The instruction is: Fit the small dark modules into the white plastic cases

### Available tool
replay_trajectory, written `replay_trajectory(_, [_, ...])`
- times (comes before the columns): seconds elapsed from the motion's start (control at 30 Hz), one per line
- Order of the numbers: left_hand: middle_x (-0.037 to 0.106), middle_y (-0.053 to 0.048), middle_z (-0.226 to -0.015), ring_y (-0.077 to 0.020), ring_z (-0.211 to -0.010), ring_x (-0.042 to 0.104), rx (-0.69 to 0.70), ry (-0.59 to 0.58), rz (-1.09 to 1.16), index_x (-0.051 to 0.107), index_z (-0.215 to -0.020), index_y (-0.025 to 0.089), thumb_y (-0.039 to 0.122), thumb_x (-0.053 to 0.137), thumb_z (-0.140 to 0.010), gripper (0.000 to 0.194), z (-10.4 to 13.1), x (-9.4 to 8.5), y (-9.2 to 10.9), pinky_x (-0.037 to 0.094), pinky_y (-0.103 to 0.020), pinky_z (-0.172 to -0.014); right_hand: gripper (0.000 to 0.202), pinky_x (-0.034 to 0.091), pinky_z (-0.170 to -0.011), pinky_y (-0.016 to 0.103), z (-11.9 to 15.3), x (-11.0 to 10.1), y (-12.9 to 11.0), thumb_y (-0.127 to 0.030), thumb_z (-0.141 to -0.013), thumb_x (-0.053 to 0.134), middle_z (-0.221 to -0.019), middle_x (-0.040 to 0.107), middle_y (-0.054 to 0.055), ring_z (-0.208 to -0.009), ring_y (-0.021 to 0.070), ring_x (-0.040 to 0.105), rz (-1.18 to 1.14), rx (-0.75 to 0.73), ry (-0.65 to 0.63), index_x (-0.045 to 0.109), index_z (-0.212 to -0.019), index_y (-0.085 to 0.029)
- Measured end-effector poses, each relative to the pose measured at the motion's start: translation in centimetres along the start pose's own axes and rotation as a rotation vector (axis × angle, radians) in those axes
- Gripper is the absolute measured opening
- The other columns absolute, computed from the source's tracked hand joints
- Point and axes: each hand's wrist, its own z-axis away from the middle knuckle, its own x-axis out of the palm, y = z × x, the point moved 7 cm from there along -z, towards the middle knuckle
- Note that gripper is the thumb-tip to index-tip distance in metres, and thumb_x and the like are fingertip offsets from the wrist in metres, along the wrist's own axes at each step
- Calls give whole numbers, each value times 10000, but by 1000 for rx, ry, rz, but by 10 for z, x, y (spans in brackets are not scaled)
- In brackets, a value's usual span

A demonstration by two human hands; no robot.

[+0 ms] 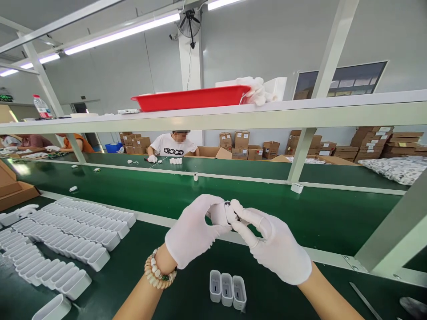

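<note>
In the middle of the head view, my gloved left hand wraps round a small white plastic housing. The fingertips of my gloved right hand pinch the right end of that housing, where a small dark part shows. My fingers hide much of it. Below my hands, three white open-topped plastic cases stand side by side on the dark green bench. To the left lie long rows of similar white cases, and one single case sits apart at the near left.
A green conveyor belt runs across beyond the bench, carrying a few small white pieces. Above it spans a shelf with a red tray. A post rises at right, near a thin metal strip. A co-worker sits opposite.
</note>
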Motion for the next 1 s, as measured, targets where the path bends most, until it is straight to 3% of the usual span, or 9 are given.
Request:
replay_trajectory(0.2, [583, 57, -763, -122, -693, 582, 26, -23, 6, 582, -983, 234, 146, 720, -746, 288, 0, -1, 5, 547, -268, -693, 332, 505, -474, 258, -3, 1, -2, -322, -972, 384, -669, 642, 9, -507, 149, 582, -2, 1, -100, 711, -1002, -274])
replay_trajectory(0.57, [600, 57, -796, -131, -734, 590, -4, -67, -19, 587, -992, 234, 138, 764, -716, 341, -1, 3, -1, 540, -270, -722, 261, 428, -458, 240, -2, 5, 1, -306, -957, 401, -615, 556, -26, -504, 130, 544, 89, 28, -219, 596, -797, -241])
replay_trajectory(0.77, [596, 54, -782, -126, -706, 583, -8, -61, 46, 583, -995, 230, 138, 741, -737, 316, 0, 6, -2, 535, -279, -707, 273, 476, -485, 257, 0, 4, -3, -284, -963, 374, -693, 618, -6, -521, 137, 569, 15, -5, -201, 638, -1019, -238])
replay_trajectory(0.9, [612, 44, -795, -141, -746, 602, -21, -3, 83, 589, -1019, 233, 206, 742, -755, 306, 0, 6, -7, 544, -327, -782, 390, 568, -633, 328, 6, 10, -5, -298, -938, 429, -922, 701, 63, -731, 197, 668, -66, -79, -154, 524, -1309, -223])
replay_trajectory(1.0, [639, 27, -866, -157, -836, 621, -8, 58, 77, 597, -1041, 238, 130, 711, -742, 338, 2, 7, -10, 538, -346, -835, 471, 591, -728, 386, 8, 17, -1, -328, -906, 493, -1016, 720, 81, -861, 235, 696, -122, -51, -78, 497, -1366, -227])
